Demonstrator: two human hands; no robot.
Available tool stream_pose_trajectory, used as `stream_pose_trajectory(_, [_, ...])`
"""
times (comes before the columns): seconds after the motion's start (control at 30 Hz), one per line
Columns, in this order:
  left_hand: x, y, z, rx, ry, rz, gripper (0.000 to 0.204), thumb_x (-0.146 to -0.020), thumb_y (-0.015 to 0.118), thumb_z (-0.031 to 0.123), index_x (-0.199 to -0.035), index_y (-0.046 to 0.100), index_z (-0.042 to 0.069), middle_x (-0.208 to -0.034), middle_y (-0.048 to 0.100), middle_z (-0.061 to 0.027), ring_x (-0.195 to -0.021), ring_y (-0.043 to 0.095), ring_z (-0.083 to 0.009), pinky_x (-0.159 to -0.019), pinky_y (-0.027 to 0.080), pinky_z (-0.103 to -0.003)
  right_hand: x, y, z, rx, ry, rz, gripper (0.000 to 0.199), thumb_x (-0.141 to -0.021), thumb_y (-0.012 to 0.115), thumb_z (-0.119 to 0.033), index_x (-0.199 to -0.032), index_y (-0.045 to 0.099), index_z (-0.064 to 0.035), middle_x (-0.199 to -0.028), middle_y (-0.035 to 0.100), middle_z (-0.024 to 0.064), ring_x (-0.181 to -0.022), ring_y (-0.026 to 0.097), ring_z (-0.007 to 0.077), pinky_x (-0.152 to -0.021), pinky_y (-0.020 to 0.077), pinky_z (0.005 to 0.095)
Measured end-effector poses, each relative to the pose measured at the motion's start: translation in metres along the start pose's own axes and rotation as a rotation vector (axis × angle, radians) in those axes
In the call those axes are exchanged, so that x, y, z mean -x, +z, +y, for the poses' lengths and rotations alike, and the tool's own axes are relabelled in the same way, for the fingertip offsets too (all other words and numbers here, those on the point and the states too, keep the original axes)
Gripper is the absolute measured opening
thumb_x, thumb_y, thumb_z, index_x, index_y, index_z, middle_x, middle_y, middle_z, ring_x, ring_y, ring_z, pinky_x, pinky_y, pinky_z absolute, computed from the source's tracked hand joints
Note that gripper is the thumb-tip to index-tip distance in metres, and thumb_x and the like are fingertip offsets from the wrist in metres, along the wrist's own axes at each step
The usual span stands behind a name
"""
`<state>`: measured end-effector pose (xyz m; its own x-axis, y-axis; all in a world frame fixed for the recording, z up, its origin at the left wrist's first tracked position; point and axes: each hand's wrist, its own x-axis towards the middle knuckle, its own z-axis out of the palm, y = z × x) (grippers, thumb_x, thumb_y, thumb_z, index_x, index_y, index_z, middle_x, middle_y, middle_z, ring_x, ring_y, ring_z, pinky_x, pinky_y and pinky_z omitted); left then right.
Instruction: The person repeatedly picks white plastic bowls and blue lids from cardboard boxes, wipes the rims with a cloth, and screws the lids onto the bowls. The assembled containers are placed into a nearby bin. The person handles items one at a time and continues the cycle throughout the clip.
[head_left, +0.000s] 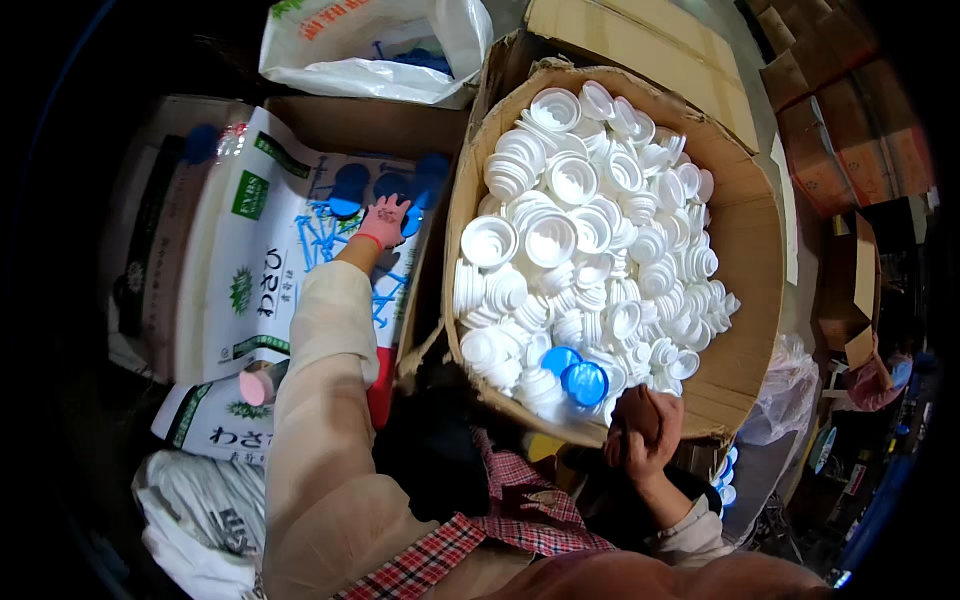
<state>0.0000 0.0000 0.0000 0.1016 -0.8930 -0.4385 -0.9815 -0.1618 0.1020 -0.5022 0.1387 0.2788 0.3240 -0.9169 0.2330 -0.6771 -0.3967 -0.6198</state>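
Note:
My left hand [384, 221], in a pink glove, reaches into a carton on the left. Its fingers are spread over blue round plastic pieces [390, 186], touching them or just above. Beside and below it lie thin blue sticks [320, 232] with short crosspieces at their ends. On the right, my right hand [645, 428] is curled closed at the near rim of a big cardboard box [745, 290]; whatever its fingers hold is hidden. That box is heaped with nested white plastic cup-like caps [572, 180]. Two translucent blue discs [585, 383] rest on the caps near this hand.
A white sack [375, 75] with blue pieces inside stands at the far left. Printed white sheeting [255, 260] lines the left carton. A closed carton [640, 50] lies behind the big box. Stacked cartons [850, 140] and a person's arm [880, 372] appear at right.

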Motion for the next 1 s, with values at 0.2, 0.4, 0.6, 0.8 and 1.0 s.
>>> stream_pose_trajectory(0.2, [-0.047,0.03,-0.009,-0.051,0.019,0.066,0.08,-0.068,0.076,0.023,-0.14,0.043,0.02,-0.137,0.042,-0.0174,-0.126,0.04,-0.0365,-0.103,0.035,-0.053,-0.005,0.02,0.011,0.028,0.059,-0.008,0.05,-0.067,0.061,-0.009,-0.116,0.059,-0.0017,-0.097,0.056,0.019,-0.087,0.055,0.0318,-0.079,0.0456,0.0391])
stream_pose_trajectory(0.4, [-0.044,0.012,-0.032,0.118,-0.04,0.365,0.077,-0.068,0.076,0.036,-0.136,0.047,0.015,-0.129,0.045,-0.0208,-0.118,0.043,-0.0398,-0.097,0.039,-0.05,-0.019,0.042,0.012,-0.039,0.072,0.039,0.05,-0.066,0.06,-0.007,-0.115,0.059,-0.0008,-0.096,0.056,0.019,-0.085,0.055,0.0315,-0.078,0.0454,0.0371])
stream_pose_trajectory(0.6, [-0.16,0.052,0.009,0.331,0.094,0.306,0.057,-0.078,0.069,0.026,-0.132,0.054,0.017,-0.119,0.057,-0.0241,-0.106,0.058,-0.0343,-0.092,0.047,-0.042,-0.013,0.013,0.017,0.069,0.138,-0.147,0.057,-0.066,0.068,-0.014,-0.122,0.06,-0.0074,-0.109,0.058,0.0189,-0.094,0.059,0.0354,-0.082,0.0482,0.0397])
stream_pose_trajectory(0.8, [-0.161,0.057,-0.037,0.29,-0.075,0.362,0.057,-0.078,0.07,0.025,-0.132,0.052,0.014,-0.12,0.058,-0.0214,-0.109,0.057,-0.0318,-0.093,0.047,-0.043,-0.032,0.012,0.021,-0.094,0.029,-0.074,0.053,-0.075,0.069,-0.014,-0.126,0.057,-0.0065,-0.108,0.057,0.0165,-0.096,0.06,0.0322,-0.082,0.0491,0.0367])
stream_pose_trajectory(1.0, [-0.054,-0.024,-0.032,1.371,-0.016,0.518,0.058,-0.079,0.07,0.025,-0.131,0.051,0.01,-0.121,0.058,-0.0187,-0.111,0.056,-0.0293,-0.093,0.047,-0.044,-0.002,-0.005,0.005,-0.239,0.148,-0.146,0.05,-0.077,0.067,-0.011,-0.126,0.054,-0.006,-0.11,0.058,0.014,-0.098,0.059,0.0312,-0.086,0.0474,0.038])
